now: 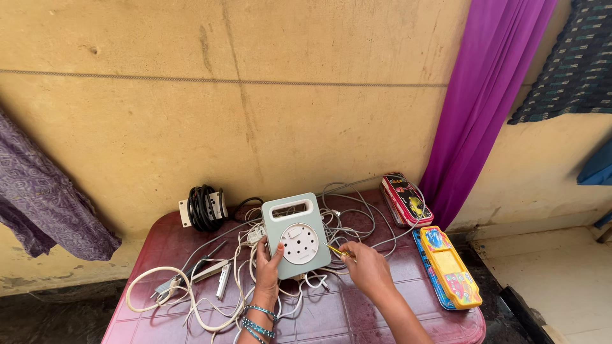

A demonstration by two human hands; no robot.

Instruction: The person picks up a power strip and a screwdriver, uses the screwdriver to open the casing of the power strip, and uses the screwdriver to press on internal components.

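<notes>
Head view looks down on a maroon plastic table (pixel 331 318) pushed against a rough yellow wall (pixel 255 95). Near the middle stands the socket box (pixel 295 236), a pale green-grey plastic case with a slot handle at its far end and a round white face dotted with pin holes. Its long axis runs near to far, tilted a little to the left at the top.

The left hand (pixel 268 262) wraps the box's near left edge, thumb pressed on the front beside the white disc, fingers curled behind; blue bangles ring the wrist. The right hand (pixel 364 264) sits just right of the box, fingertips pinched together on a thin yellow screwdriver (pixel 338 251) whose tip points left toward the box's right side, close to it or just touching; I cannot tell which. So the box lies directly left of that pinch, and the right hand is the nearer one to that edge.

White and grey cables (pixel 347 220) tangle loosely around and behind the box, and a thicker cream cord loops at the near left. A black coiled cord (pixel 203 207) rests far left by the wall. Two bright printed pencil boxes (pixel 446 264) lie at the right, glossy and rectangular. A purple cloth (pixel 484 95) hangs beyond them.
</notes>
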